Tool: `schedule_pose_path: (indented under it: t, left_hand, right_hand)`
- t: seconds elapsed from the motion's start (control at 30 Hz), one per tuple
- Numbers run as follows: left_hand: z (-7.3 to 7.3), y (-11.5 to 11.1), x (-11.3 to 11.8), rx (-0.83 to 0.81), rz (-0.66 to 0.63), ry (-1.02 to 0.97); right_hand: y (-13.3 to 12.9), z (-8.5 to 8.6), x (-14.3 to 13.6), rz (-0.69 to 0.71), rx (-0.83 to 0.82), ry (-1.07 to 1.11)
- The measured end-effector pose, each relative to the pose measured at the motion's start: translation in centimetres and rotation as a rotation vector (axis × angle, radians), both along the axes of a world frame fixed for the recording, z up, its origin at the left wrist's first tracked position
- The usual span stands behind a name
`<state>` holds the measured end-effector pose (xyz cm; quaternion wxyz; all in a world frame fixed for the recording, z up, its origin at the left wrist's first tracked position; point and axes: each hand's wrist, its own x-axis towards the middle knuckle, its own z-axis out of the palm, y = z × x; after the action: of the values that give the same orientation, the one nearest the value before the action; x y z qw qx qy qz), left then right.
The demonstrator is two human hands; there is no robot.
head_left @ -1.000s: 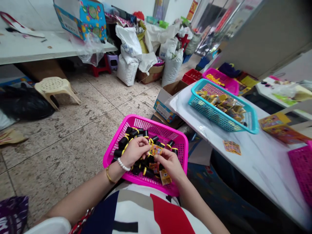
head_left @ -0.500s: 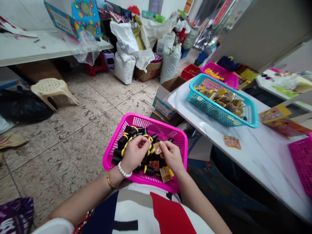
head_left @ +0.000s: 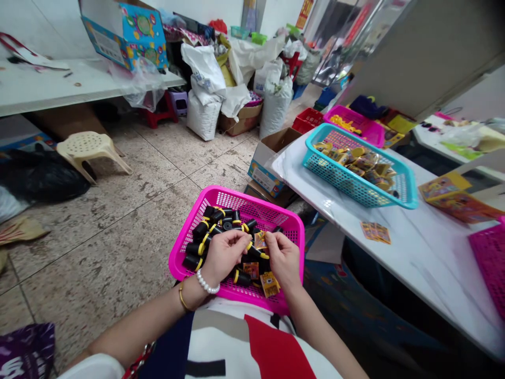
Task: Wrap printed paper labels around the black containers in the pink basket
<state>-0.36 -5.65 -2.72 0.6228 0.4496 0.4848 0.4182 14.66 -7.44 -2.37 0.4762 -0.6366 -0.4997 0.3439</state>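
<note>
A pink plastic basket point(head_left: 182, 246) rests against my body, holding many short black cylinders point(head_left: 194, 248) with yellow rims. Above them, my left hand point(head_left: 226, 257) is closed in a pinch; what lies between thumb and finger is too small to name. My right hand point(head_left: 284, 259) pinches the edge of a small orange printed label point(head_left: 260, 240). Just below the fingertips is a cylinder with a yellow rim point(head_left: 256, 252). Two more printed pieces, an orange label point(head_left: 251, 270) and a yellow one point(head_left: 270, 285), lie on the cylinders nearer my body.
To the right, a white marbled table point(head_left: 418, 263) bears a turquoise basket point(head_left: 359, 187) of wrapped yellow pieces and some loose labels point(head_left: 375, 232). Cardboard boxes point(head_left: 265, 171) stand by its corner. A cream stool point(head_left: 89, 147) and white sacks point(head_left: 204, 113) are on the floor.
Both hands have shifted slightly, the left a little down and right. The label at my right fingertips has moved a bit right. The whole view has shifted slightly.
</note>
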Motion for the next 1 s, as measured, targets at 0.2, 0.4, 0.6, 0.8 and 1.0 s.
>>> schedule_pose_path:
  t: [0.2, 0.4, 0.6, 0.8, 1.0]
  left_hand:
    - [0.4, -0.3, 0.0, 0.062, 0.149, -0.043]
    - [0.2, -0.3, 0.0, 0.219, 0.053, 0.139]
    - [0.0, 0.0, -0.1, 0.161, 0.08, 0.103]
    - [-0.2, 0.6, -0.1, -0.205, 0.004, -0.195]
    - [0.3, 2.7, -1.9, -0.249, 0.085, -0.286]
  right_hand:
    - [-0.1, -0.6, -0.1, -0.048, 0.04, -0.068]
    - [-0.5, -0.7, -0.4, -0.004, 0.115, -0.153]
    - [-1.1, -0.9, -1.1, 0.027, 0.185, -0.133]
    - [0.0, -1.5, -0.9, 0.117, 0.078, -0.04]
    - [6.1, -0.7, 1.8, 0.484, 0.167, -0.753]
